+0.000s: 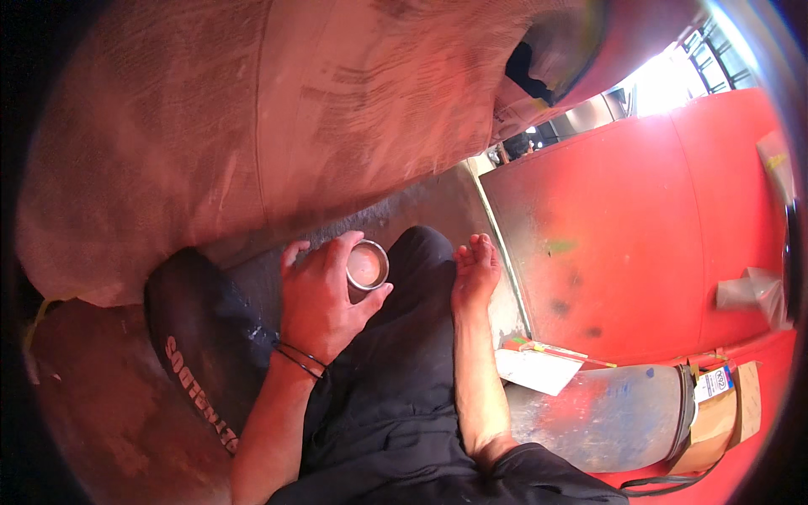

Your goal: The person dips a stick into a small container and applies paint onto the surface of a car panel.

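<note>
In my left hand point(324, 282) is a small round metal cup point(386, 268), with my fingers and thumb wrapped around its sides. A pale brown, milky-looking liquid fills part of it. The cup is held above my lap, left of my dark-clothed knee point(421, 248). My right hand point(477, 273) rests palm up beside that knee, the fingers loosely curled and nothing visible in them. A dark cord bracelet circles my left wrist.
A large curved reddish-brown panel point(185, 126) with smeared marks leans close in front. To the right stands a red surface point(623, 227). A white sheet point(539, 370), a grey stained cylinder point(606, 417) and a cardboard box point(715, 425) lie at lower right.
</note>
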`<state>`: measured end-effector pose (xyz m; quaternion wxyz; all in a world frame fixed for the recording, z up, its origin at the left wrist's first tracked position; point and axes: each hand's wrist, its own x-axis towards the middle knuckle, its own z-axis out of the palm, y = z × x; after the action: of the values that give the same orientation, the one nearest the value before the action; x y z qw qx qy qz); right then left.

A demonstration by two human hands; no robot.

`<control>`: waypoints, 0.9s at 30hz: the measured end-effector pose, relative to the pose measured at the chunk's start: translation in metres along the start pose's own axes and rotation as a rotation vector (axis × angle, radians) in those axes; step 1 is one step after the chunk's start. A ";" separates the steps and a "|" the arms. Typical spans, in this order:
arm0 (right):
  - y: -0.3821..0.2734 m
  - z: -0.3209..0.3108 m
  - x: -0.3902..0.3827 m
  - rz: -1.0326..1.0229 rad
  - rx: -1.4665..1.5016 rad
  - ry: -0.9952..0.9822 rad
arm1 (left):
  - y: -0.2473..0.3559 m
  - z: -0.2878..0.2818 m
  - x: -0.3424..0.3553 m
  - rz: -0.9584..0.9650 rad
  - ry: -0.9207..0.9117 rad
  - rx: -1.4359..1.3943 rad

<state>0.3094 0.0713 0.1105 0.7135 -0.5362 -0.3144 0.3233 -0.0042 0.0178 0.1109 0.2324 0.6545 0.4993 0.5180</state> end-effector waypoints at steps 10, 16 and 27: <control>-0.048 0.042 0.041 -0.224 0.145 -0.027 | -0.012 0.019 0.000 0.001 -0.042 0.094; -0.155 0.102 0.123 -0.575 0.227 -0.021 | -0.014 0.028 -0.001 -0.090 -0.039 0.104; -0.229 0.188 0.209 -0.904 0.317 -0.008 | -0.031 0.031 -0.018 -0.247 -0.069 0.143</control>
<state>0.3123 0.2942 0.3961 0.8545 -0.2290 -0.4654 0.0266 0.0114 0.0201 0.0662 0.2641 0.6203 0.6035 0.4257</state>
